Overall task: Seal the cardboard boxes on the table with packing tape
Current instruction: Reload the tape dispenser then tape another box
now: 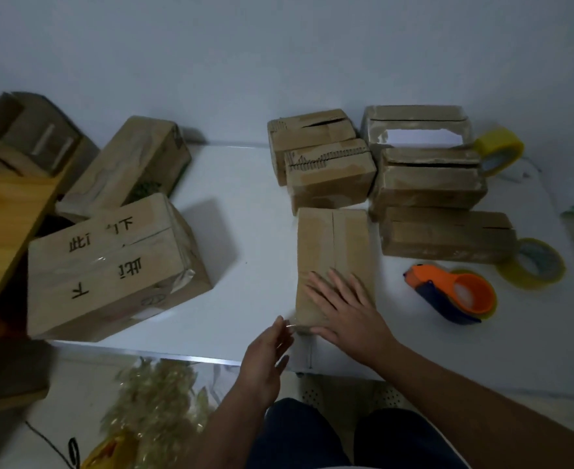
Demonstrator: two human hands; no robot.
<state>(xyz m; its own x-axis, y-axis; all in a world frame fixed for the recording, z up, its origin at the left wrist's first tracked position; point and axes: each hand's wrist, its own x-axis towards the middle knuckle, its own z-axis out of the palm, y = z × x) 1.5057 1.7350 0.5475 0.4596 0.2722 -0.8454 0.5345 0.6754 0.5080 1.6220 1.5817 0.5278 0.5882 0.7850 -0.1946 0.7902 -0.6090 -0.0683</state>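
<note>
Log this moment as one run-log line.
step: pressing tape down | right hand: flat on cardboard box | left hand: open at box's near edge | tape dispenser: idle on table

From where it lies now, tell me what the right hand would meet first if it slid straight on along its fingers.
Nothing at once: the right hand runs along its own box, then probably meets the torn-edged box behind it.

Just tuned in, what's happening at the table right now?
A person's right hand presses flat on a small brown cardboard box at the white table's near edge. The left hand is open at the box's near corner. The orange tape dispenser lies unused to the right.
</note>
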